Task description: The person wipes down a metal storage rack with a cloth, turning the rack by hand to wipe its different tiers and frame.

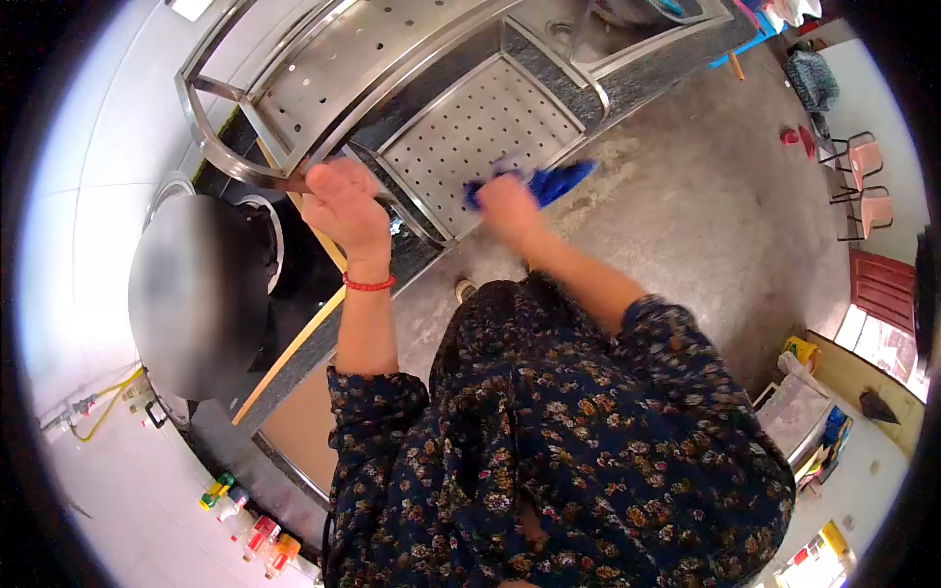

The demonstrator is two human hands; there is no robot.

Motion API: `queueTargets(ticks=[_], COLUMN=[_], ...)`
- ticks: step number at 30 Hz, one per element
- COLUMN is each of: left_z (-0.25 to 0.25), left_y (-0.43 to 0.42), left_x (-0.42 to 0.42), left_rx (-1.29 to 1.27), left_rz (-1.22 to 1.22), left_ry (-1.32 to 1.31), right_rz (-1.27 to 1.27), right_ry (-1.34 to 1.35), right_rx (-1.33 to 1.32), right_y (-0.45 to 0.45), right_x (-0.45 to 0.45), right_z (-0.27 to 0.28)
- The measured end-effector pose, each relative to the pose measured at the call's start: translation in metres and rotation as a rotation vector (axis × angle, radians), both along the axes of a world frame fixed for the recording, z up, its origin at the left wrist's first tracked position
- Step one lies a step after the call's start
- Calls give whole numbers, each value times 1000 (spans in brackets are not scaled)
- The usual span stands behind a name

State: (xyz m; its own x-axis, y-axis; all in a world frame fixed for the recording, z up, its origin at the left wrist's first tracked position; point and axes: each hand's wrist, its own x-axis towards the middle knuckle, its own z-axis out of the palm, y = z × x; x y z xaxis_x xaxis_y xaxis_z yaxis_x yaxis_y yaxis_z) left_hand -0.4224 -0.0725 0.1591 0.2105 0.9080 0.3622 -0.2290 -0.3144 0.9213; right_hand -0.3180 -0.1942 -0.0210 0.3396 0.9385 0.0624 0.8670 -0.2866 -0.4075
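Note:
A metal dish rack with perforated shelves stands on the counter before me; its lower shelf (480,122) slopes toward my body. My left hand (345,208), with a red bracelet on the wrist, is closed around the tubular end of the rack's frame (230,167). Over the front edge of the lower shelf, my right hand (508,208) grips a blue cloth (561,182), slightly smeared by motion. Part of the cloth hangs out past the hand to the right. Whether it touches the shelf is hard to see.
Left of the rack is a black stove (299,304), with a blurred round patch over part of it. A sink (627,44) lies beyond the rack. Several bottles (260,539) stand at lower left. Pink chairs (867,162) line the right wall, across the concrete floor (706,196).

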Motion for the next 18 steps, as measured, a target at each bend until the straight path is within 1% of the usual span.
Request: queueTargets(ticks=[1, 3, 5, 6, 7, 8, 9, 10, 11, 12, 13, 14, 16, 17, 18], left_z=[0, 0, -1, 1, 2, 0, -3, -4, -4, -3, -3, -3, -6, -7, -6], left_y=[1, 2, 4, 4, 5, 8, 12, 14, 15, 16, 18, 21, 26, 29, 28], left_x=[-3, -6, -8, -9, -12, -16, -18, -20, -22, -24, -24, -26, -31, -33, -31], left_rx=[2, 2, 0, -55, -61, -65, -70, -98, -106, -113, -117, -125, -147, -174, -199], left_rz=[-18, -44, -68, -103, -144, -182, -215, -278, -294, -315, -336, -365, -419, -390, -362], left_ry=[4, 0, -8, -20, -20, -28, -35, -78, -87, -92, -98, -99, -98, -97, -97], right_rz=[74, 157, 172, 1, -274, -268, -247, -569, -711, -965, -952, -873, -877, -878, -729], right_ry=[72, 187, 385, 433, 559, 531, 157, 308, 82, 736, 1154, 1469, 1333, 1261, 904], right_rx=[-91, 186, 126, 98, 27, 78, 45, 421, 454, 816, 1081, 1113, 856, 729, 550], right_y=[1, -8, -19, -31, -40, -57, -81, -92, -100, -102, -100, -95, -71, -61, -60], right_x=[-28, -51, -27, -20, -9, 19, 48, 70, 95, 120, 147, 152, 166, 167, 163], right_z=[15, 17, 24, 22, 28, 10, 18, 6, 31, 39, 46, 77, 70, 72, 73])
